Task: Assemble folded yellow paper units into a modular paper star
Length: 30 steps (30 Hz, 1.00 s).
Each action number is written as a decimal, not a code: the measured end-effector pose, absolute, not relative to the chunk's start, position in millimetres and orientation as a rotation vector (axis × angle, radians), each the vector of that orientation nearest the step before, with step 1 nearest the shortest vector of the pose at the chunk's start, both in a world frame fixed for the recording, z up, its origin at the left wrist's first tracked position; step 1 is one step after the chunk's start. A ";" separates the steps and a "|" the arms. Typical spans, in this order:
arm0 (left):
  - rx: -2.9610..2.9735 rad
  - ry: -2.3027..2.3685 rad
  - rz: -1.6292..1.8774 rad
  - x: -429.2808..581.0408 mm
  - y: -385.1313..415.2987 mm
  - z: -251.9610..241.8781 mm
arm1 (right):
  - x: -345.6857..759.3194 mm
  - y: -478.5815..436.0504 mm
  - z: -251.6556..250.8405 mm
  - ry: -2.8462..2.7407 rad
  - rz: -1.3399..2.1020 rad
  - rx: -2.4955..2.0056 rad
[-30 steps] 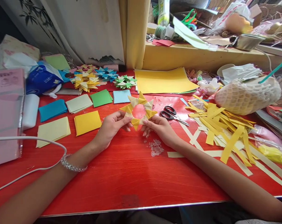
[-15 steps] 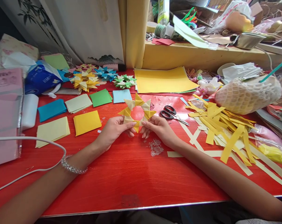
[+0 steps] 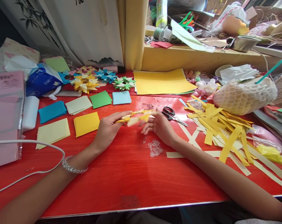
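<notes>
The yellow and cream paper ring [image 3: 134, 120] is held in the air above the red table [image 3: 112, 180], between the two hands. Half a second ago it was facing the camera with its round hole visible; now it is tipped almost flat, seen from its edge. Its folded points look blurred (so I cannot count them).

The left hand [image 3: 109, 129] has the thumb and fingers closed on the ring's left end. The right hand [image 3: 163, 129] is at the other end, its fingers now loosely curled and partly spread; whether it grips the ring, I cannot tell.

Around them lie one pair of scissors [image 3: 169, 112], one small heap of clear bits [image 3: 155, 148] and six stacks of cut paper [image 3: 86, 123]. Behind the stacks are at least four folded ornaments [image 3: 85, 83]. To the right, the paper strips [image 3: 231, 141] overlap too much for counting.
</notes>
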<state>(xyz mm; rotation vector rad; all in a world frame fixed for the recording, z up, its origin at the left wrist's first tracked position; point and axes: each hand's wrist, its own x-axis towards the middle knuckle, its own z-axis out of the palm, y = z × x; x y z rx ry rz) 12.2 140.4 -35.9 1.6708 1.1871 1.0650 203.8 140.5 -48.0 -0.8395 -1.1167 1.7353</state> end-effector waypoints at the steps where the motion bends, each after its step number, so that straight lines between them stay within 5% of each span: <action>1: 1.742 1.197 1.065 11.4 140.5 -35.5 | 204.2 140.6 -47.8 -1.102 1.749 -0.835; 30: 1.422 1.120 0.853 16.5 142.0 -33.4 | 204.0 131.8 -46.4 -1.428 1.615 -0.908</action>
